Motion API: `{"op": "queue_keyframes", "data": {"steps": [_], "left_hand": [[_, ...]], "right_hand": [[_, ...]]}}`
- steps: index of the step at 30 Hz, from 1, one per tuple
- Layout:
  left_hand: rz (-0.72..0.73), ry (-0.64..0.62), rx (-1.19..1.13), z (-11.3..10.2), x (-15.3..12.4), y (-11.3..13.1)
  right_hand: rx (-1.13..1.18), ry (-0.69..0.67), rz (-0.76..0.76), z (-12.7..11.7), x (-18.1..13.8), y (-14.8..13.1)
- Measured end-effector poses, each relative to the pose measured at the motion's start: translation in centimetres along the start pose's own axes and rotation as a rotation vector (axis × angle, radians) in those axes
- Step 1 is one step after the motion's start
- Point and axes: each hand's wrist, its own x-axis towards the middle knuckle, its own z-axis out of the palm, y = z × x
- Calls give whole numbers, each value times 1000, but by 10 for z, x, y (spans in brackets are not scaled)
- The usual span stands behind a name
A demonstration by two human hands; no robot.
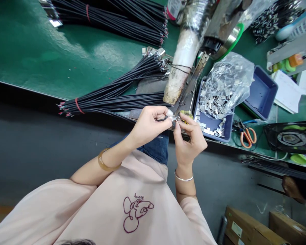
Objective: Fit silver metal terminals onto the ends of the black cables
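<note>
My left hand (151,123) pinches the end of a black cable at the table's front edge, a white covering on one fingertip. Just to its right, my right hand (191,136) is closed, thumb and finger together beside a small metal connector (176,118) at the cable's end. What sits between those right fingertips is too small to tell. Behind the hands stands a soldering-iron-like tool (193,80) next to a white wrapped tube (177,64). A bundle of black cables (117,90), tied with a red band, lies to the left of the hands.
A blue tray (225,131) with loose metal connector shells (216,102) and a plastic bag stands at right. Nearby are orange-handled pliers (248,137), another blue tray (262,90) and a solder wire spool (231,42). More black cables (122,18) lie at the back.
</note>
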Motion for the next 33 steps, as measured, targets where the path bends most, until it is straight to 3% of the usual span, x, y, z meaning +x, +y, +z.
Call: {"op": "queue_keyframes", "data": {"steps": [12,20,29,33], "left_hand": [[9,-31,59,-2,-3,-3],[52,-53,42,-5,-5,0],[76,64,115,0,-3,-3],[74,48,112,-2,-2,-1]], "right_hand": [[-7,9,-17,-2,-5,-2],[28,-23,55,-3,-1,-3],[-12,15,-26,2,8,-2],[-18,10,-52,1,9,-2]]}}
